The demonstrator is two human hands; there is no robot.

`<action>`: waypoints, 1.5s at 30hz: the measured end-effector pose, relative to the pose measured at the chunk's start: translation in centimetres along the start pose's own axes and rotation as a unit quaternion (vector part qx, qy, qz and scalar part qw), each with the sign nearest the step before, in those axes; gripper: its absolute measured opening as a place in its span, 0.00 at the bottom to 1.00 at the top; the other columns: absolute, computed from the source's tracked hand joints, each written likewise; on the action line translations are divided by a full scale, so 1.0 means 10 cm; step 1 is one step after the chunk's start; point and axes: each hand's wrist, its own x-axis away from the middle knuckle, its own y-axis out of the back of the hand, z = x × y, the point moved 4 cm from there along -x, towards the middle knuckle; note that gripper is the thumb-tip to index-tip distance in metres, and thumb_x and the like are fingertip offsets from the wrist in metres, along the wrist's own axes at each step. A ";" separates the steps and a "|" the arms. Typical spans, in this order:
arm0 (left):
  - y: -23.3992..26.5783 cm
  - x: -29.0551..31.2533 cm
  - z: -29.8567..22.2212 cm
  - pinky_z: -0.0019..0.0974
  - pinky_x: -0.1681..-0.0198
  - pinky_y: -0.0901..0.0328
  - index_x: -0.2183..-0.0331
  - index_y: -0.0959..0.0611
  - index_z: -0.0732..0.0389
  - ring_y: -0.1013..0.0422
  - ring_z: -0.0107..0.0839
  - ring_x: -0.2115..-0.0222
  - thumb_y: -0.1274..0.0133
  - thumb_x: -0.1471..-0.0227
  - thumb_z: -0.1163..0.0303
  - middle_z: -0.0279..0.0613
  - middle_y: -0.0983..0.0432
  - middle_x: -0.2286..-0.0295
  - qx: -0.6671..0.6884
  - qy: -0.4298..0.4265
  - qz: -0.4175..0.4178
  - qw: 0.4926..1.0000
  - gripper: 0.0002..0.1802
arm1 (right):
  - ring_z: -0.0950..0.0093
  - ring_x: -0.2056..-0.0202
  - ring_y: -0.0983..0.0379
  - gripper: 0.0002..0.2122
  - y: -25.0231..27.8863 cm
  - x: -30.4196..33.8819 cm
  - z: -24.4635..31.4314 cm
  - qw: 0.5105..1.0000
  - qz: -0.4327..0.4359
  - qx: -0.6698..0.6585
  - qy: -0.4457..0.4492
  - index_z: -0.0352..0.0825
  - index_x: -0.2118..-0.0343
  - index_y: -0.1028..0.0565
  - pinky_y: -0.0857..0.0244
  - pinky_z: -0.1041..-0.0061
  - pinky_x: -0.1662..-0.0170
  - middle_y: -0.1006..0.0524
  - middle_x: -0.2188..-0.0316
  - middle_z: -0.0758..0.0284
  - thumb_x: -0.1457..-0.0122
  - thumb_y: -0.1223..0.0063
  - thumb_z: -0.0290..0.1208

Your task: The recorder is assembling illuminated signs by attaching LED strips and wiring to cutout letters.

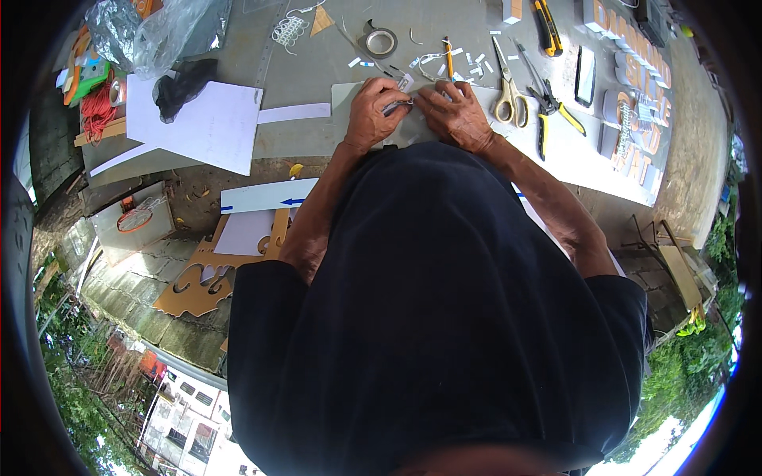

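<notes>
My left hand (pixel 375 113) is at the near edge of the worktable, its fingers curled round a small pale piece (pixel 405 82) that shows only in part. Close on its right, my right hand (pixel 455 116) has its fingers bent and pressed together; what they hold is hidden. Thin white wire (pixel 429 58) and several small white strips lie just beyond both hands. A pencil (pixel 448 57) points away from my right hand. Past my left hand sits a roll of grey tape (pixel 381 43). Under the hands is a pale flat sheet (pixel 343 97).
Right of my hands lie scissors (pixel 510 101), yellow-black wire pliers (pixel 553 107), a yellow cutter knife (pixel 548 28) and a phone (pixel 585 76). Block letters (pixel 635 47) stand at the far right. White sheets (pixel 206 131), clear plastic (pixel 163 36) and red cord (pixel 98 119) lie left.
</notes>
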 end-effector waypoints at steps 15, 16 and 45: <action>0.22 0.09 -0.24 0.44 0.49 0.35 0.50 0.21 0.60 0.29 0.45 0.56 0.34 0.56 0.71 0.45 0.24 0.58 -0.058 0.027 -0.032 0.997 0.28 | 0.68 0.49 0.31 0.19 -0.01 0.05 0.11 0.999 -0.013 -0.033 -0.030 0.35 0.49 0.25 0.37 0.66 0.46 0.26 0.50 0.67 0.46 0.41 0.29; 0.23 0.12 -0.21 0.45 0.48 0.36 0.51 0.20 0.60 0.30 0.46 0.56 0.35 0.55 0.71 0.45 0.23 0.58 -0.075 0.028 -0.043 0.996 0.26 | 0.68 0.48 0.32 0.19 -0.02 0.06 0.13 0.999 -0.013 -0.009 -0.033 0.35 0.49 0.25 0.37 0.64 0.45 0.27 0.49 0.66 0.45 0.42 0.29; 0.18 0.08 0.21 0.34 0.57 0.28 0.44 0.28 0.72 0.22 0.33 0.59 0.53 0.39 0.75 0.50 0.20 0.56 0.399 0.413 0.309 0.758 0.23 | 0.65 0.64 0.19 0.21 -0.32 0.04 0.79 0.720 -0.187 -0.298 -0.598 0.26 0.55 0.20 0.26 0.68 0.59 0.18 0.67 0.53 0.48 0.35 0.38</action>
